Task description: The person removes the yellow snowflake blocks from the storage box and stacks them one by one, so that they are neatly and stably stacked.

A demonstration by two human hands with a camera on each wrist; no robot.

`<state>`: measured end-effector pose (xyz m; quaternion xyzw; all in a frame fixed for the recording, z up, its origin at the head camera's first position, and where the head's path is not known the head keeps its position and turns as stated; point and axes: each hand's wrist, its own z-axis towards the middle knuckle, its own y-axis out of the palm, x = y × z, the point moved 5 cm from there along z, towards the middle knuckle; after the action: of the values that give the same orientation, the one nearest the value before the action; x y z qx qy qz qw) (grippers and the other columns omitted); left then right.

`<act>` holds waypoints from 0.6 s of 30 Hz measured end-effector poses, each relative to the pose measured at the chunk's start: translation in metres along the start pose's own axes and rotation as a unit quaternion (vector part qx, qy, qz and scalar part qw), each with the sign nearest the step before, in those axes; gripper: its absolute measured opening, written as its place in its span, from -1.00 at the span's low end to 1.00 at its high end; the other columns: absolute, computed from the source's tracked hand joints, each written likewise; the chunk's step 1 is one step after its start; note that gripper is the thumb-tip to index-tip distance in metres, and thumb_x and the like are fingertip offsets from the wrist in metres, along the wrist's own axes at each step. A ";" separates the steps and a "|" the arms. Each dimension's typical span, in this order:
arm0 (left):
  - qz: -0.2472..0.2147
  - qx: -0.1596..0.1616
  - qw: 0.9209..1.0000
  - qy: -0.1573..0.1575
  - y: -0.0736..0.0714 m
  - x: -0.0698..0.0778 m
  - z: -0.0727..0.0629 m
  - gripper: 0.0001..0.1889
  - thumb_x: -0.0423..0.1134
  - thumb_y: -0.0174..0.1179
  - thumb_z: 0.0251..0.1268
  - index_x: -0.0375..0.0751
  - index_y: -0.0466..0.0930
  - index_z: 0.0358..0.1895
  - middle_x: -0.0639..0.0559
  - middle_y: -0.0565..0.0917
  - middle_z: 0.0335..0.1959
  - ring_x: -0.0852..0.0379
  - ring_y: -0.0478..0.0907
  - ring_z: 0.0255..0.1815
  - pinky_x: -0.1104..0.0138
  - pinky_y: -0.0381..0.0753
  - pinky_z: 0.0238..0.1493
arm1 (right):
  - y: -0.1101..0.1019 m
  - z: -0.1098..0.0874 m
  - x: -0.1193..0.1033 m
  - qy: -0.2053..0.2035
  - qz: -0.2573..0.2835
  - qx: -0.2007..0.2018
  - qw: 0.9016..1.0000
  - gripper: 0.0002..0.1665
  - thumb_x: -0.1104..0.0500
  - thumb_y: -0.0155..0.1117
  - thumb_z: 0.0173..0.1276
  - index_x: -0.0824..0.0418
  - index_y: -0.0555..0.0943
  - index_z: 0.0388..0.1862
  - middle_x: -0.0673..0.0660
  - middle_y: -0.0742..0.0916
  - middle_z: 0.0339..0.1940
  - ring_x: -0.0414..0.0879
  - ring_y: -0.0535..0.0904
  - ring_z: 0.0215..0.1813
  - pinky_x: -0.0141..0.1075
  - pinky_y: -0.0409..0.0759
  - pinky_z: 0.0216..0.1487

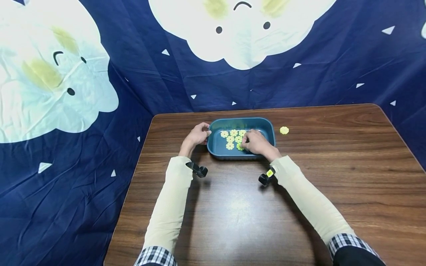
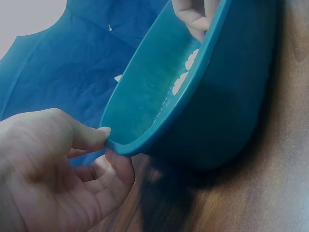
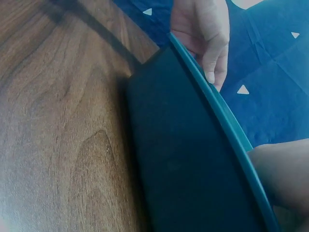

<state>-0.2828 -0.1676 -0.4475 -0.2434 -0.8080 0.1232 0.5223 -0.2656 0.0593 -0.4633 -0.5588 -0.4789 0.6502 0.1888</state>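
Note:
A teal, rounded rectangular tub [image 1: 241,156] stands near the table's far edge. Several yellow flower-shaped pieces [image 1: 230,146] lie spread over its floor. My left hand [image 1: 198,135] pinches the tub's left rim, thumb on the inner side and fingers outside, as the left wrist view [image 2: 72,169] also tells. Reaching over the near wall, my right hand [image 1: 257,142] has its fingertips down on a brighter yellow-green flower piece [image 1: 240,147] and seems to pinch it. In the right wrist view the tub wall [image 3: 183,145] hides those fingertips.
Another yellow flower piece [image 1: 284,130] lies on the brown wooden table [image 1: 332,147], just right of the tub. A dark blue cloth [image 1: 139,74] with white clouds hangs behind and left of the table. Each wrist wears a small black camera [image 1: 201,171].

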 end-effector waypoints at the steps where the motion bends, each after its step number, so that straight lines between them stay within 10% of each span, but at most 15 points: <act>1: 0.001 0.000 1.000 0.000 0.000 0.000 0.000 -0.69 -0.28 -0.03 0.47 -0.17 0.36 0.22 -0.10 0.42 -0.23 0.06 0.48 -0.33 0.33 0.61 -0.31 | 0.000 0.001 0.000 -0.003 0.009 0.006 1.000 -0.77 0.06 0.36 0.25 0.14 0.59 -0.50 0.15 0.65 -0.22 0.10 0.49 0.08 -0.03 0.35 0.29; 18: 0.006 0.001 1.000 0.002 -0.001 -0.002 0.002 -0.68 -0.27 -0.02 0.47 -0.15 0.36 0.22 -0.11 0.44 -0.21 0.05 0.49 -0.30 0.25 0.64 -0.21 | -0.020 -0.007 0.005 -0.016 0.127 0.085 0.988 -0.86 0.07 0.30 0.32 0.12 0.60 -0.33 0.14 0.61 -0.09 0.07 0.51 0.03 -0.07 0.46 0.09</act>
<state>-0.2841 -0.1693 -0.4492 -0.2477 -0.8055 0.1262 0.5233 -0.2668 0.0750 -0.4488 -0.5865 -0.3498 0.7161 0.1440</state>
